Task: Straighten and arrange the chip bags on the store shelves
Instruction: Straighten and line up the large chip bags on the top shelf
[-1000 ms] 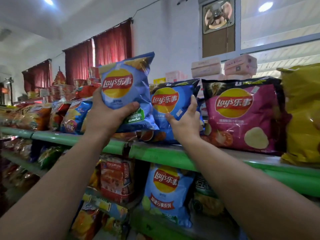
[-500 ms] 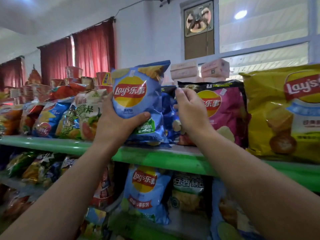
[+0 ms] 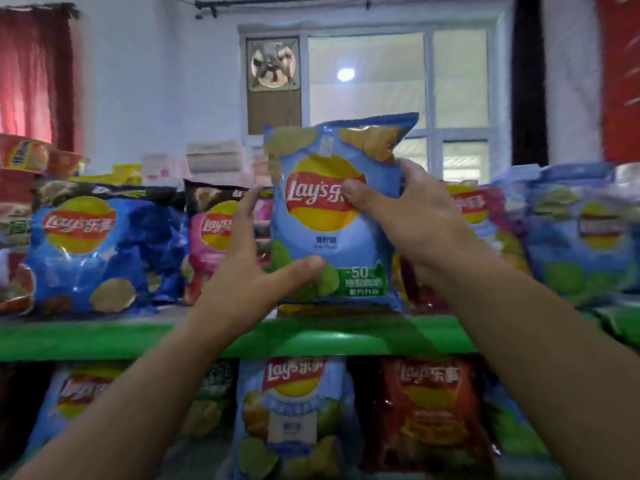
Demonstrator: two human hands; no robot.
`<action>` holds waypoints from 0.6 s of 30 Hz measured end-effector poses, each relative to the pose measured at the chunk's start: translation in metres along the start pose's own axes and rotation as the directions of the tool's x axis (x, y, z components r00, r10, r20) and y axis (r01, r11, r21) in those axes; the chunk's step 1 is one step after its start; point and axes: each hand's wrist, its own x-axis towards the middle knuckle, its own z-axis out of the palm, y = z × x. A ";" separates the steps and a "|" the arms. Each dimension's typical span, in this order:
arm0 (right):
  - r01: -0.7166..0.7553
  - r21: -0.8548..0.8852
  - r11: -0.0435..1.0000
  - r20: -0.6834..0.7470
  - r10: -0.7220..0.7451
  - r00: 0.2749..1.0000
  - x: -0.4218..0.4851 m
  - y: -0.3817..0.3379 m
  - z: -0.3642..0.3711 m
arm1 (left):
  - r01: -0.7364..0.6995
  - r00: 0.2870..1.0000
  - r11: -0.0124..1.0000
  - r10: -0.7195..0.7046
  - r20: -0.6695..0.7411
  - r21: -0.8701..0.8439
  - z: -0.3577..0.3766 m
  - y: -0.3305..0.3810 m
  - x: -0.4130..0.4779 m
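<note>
A light blue Lay's chip bag (image 3: pixel 332 237) stands upright at the middle of the top green shelf (image 3: pixel 104 337). My left hand (image 3: pixel 252 271) grips its lower left corner, thumb across the front. My right hand (image 3: pixel 412 216) holds its right side, thumb pressed on the logo. A dark blue Lay's bag (image 3: pixel 100 251) stands to the left, with a pink bag (image 3: pixel 214 233) partly hidden behind my left hand. Behind my right hand are a magenta bag (image 3: pixel 485 216) and another light blue bag (image 3: pixel 585 233).
Below the green shelf edge stand more bags: a light blue one (image 3: pixel 294 417), a red one (image 3: pixel 433 414) and another at the left (image 3: pixel 83 396). Cup noodle tubs (image 3: pixel 31 161) are stacked at far left. Cardboard boxes (image 3: pixel 214 157) sit behind the bags, below a window (image 3: pixel 398 81).
The view has swung right to face the shelf head-on. The light blue bag has moved right, past the dark blue and pink bags. My right hand left the dark blue bag and took the light blue one.
</note>
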 end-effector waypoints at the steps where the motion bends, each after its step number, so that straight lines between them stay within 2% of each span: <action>1: -0.015 0.015 1.000 -0.017 0.015 1.000 -0.002 0.005 -0.021 | 0.010 1.000 0.999 -0.012 -0.027 -0.052 0.015 0.000 0.003; 3: -0.051 0.029 0.998 -0.041 0.052 0.998 -0.006 0.016 -0.066 | 0.003 0.992 0.991 -0.019 -0.122 -0.133 0.041 -0.003 0.011; 5: -0.106 0.051 0.993 -0.087 0.110 0.990 -0.009 0.028 -0.112 | -0.013 0.978 0.995 -0.009 -0.209 -0.103 0.063 -0.007 0.018; 7: -0.161 0.127 0.979 -0.167 0.181 0.969 -0.012 0.040 -0.161 | -0.006 0.950 0.999 0.020 -0.313 0.048 0.081 -0.015 0.022; 9: -0.186 0.143 0.972 -0.266 0.219 0.939 -0.014 0.050 -0.212 | 0.041 0.907 0.963 0.076 -0.414 0.267 0.092 -0.026 0.024; 10: -0.192 0.147 0.970 -0.315 0.230 0.921 -0.015 0.055 -0.238 | 0.063 0.894 0.944 0.091 -0.438 0.325 0.095 -0.033 0.026; 12: -0.191 0.146 0.971 -0.400 0.235 0.886 -0.015 0.064 -0.289 | 0.113 0.895 0.941 0.043 -0.444 0.318 0.097 -0.050 0.033; 14: -0.200 0.125 0.972 -0.447 0.235 0.863 -0.014 0.073 -0.331 | 0.224 0.890 0.933 -0.077 -0.450 0.282 0.097 -0.064 0.038; 16: -0.220 0.141 0.965 -0.444 0.260 0.857 -0.012 0.083 -0.364 | 0.315 0.882 0.901 -0.162 -0.442 0.298 0.097 -0.071 0.039; 18: -0.256 0.182 0.949 -0.427 0.311 0.849 -0.012 0.092 -0.388 | 0.337 0.879 0.901 -0.197 -0.434 0.273 0.096 -0.073 0.040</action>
